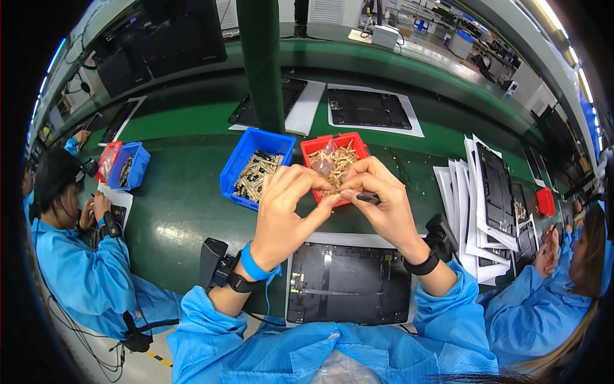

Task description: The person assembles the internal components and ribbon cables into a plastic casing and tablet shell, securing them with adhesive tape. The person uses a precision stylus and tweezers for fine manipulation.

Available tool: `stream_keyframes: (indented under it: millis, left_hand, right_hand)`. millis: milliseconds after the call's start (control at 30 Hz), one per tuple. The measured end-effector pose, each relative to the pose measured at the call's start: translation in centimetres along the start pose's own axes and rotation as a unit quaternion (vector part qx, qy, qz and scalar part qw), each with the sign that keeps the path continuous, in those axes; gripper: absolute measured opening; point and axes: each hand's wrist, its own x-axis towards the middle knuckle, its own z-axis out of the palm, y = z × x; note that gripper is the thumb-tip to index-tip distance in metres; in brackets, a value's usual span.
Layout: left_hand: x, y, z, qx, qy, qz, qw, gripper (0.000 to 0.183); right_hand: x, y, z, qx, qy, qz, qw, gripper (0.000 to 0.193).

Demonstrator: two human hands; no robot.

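My left hand (288,201) and my right hand (378,201) meet in front of the red bin (310,146), thumbs and fingertips pinched together. A tiny piece between the fingertips is too small to name. A dark, blunt-ended tool (368,198) sticks out from the curled fingers of my right hand; its other end is hidden. The red bin holds a heap of thin tan strips (342,160) and a crumpled clear plastic bag (323,165). Below my wrists lies a flat black device panel (348,288) with circuit parts and a ribbon strip along it, on white sheeting.
Left of the red bin stands a blue bin (235,163) of tan and black strips. White sheets and black panels (492,192) are stacked at the right. More panels (368,109) lie beyond a green post (261,64). Co-workers sit at left (83,269) and right (543,301).
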Motion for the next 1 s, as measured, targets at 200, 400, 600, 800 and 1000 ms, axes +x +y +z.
stream_keyframes:
  millis: [200, 400, 600, 800, 1000]
  left_hand:
    - [0.0, -0.3, 0.1, -0.103, -0.031, -0.044, 0.993, 0.008]
    - [-0.7, -0.4, 1.0, -0.295, -0.055, -0.211, 0.930, 0.005]
    - [-0.8, -0.5, 0.7, -0.238, -0.068, -0.164, 0.955, 0.007]
    - [0.3, 0.5, -0.9, -0.052, -0.032, 0.026, 0.998, 0.017]
    - [0.5, 0.8, -1.1, 0.014, -0.061, 0.077, 0.995, 0.017]
  right_hand:
    - [-0.1, -0.6, -0.1, -0.138, 0.010, -0.089, 0.986, 0.013]
    - [-0.5, -0.7, 0.1, -0.256, 0.033, -0.198, 0.946, 0.019]
    - [-0.4, -1.0, -0.1, -0.278, 0.017, -0.208, 0.938, 0.021]
    - [0.0, -1.8, -0.6, -0.258, -0.014, -0.191, 0.947, 0.024]
    - [-0.3, -1.5, -0.4, -0.264, -0.043, -0.196, 0.943, 0.026]
